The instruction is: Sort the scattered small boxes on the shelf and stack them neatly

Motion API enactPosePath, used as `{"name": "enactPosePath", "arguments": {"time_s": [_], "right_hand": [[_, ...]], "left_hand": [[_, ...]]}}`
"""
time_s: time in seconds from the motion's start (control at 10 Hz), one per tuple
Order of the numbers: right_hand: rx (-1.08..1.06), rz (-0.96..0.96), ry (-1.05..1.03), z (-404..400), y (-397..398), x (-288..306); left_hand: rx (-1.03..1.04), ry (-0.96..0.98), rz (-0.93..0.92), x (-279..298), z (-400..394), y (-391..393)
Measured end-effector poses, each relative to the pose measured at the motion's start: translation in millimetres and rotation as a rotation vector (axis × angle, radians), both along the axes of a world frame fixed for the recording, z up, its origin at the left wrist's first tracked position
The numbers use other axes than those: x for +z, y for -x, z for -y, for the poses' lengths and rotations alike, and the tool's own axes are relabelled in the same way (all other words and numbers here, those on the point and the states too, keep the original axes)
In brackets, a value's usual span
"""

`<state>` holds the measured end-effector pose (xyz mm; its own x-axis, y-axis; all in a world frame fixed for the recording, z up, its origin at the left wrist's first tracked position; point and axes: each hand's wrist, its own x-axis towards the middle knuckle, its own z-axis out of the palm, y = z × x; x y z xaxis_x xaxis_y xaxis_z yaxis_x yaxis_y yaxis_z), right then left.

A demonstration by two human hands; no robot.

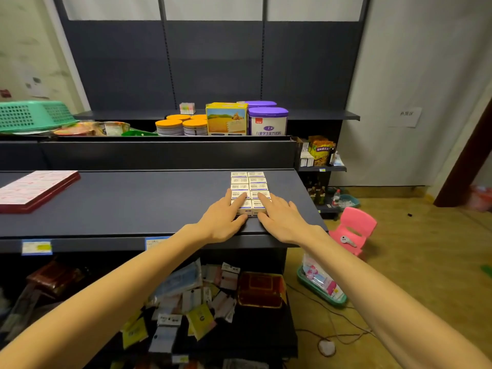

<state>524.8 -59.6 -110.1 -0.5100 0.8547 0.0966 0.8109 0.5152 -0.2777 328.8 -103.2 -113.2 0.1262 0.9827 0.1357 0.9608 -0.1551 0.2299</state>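
Right now both hands lie flat on a block of small white boxes (249, 191) set near the right end of the dark shelf (133, 203). Ten box tops show, laid in two columns of five, edges touching; each carries a purple band and dark print too small to read. The left hand (223, 221) rests with straight, spread fingers over the nearest box of the left column, its forefinger reaching onto the next one. The right hand (282, 219) mirrors it on the right column, fingers straight and relaxed, gripping nothing.

At the left end of the same shelf sits a flat red-edged tray (37, 190) of pink-and-white packs, well apart from the boxes. On the upper shelf stand four short tins with orange lids (183, 125), a yellow tin (226, 119) picturing a field, and two purple-lidded tins (267, 121); the front one reads "儿童学生配方奶粉". A green basket (32, 114) lies upturned at the far left. Below, loose sachets and packets (197, 302) lie in a heap. A pink plastic chair (354, 230) stands on the floor to the right.
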Motion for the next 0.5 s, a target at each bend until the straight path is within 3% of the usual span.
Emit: {"name": "enactPosePath", "arguments": {"time_s": [0.2, 0.3, 0.5], "right_hand": [[0.018, -0.068, 0.08, 0, -2, 9], [-0.024, -0.28, 0.068, 2, -1, 23], [-0.18, -0.084, -0.097, -2, 30, 38]], "left_hand": [[0.048, 0.002, -0.09, 7, 9, 5], [0.094, -0.015, -0.104, 22, 16, 20], [0.166, 0.016, -0.323, 49, 26, 79]]}}
